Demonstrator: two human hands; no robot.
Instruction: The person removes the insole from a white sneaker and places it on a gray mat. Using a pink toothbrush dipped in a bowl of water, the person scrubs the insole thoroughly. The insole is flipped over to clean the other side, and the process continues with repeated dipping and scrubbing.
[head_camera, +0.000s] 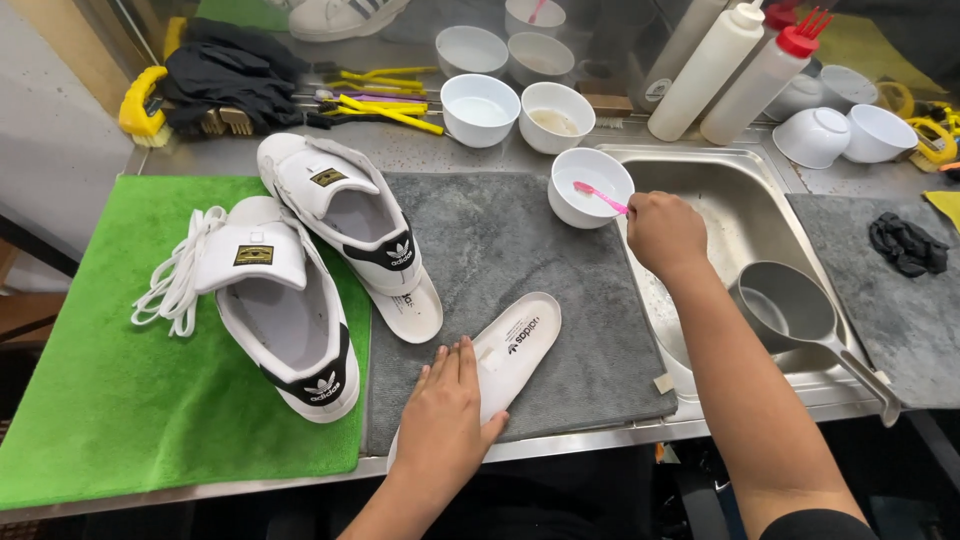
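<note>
Low centre of the frame: my left hand (445, 418) lies flat, fingers together, pinning a white insole (505, 352) to the grey mat (500, 240). Upper right of centre, my right hand (664, 232) pinches a pink toothbrush (599, 197), its head dipped in a white bowl (590, 186) beside the steel sink (745, 215). Two unlaced white sneakers (300, 280) rest at left, partly on a green towel (110, 400). I judge it best done with a lightly loaded brush — and the insole kept firmly pinned.
</note>
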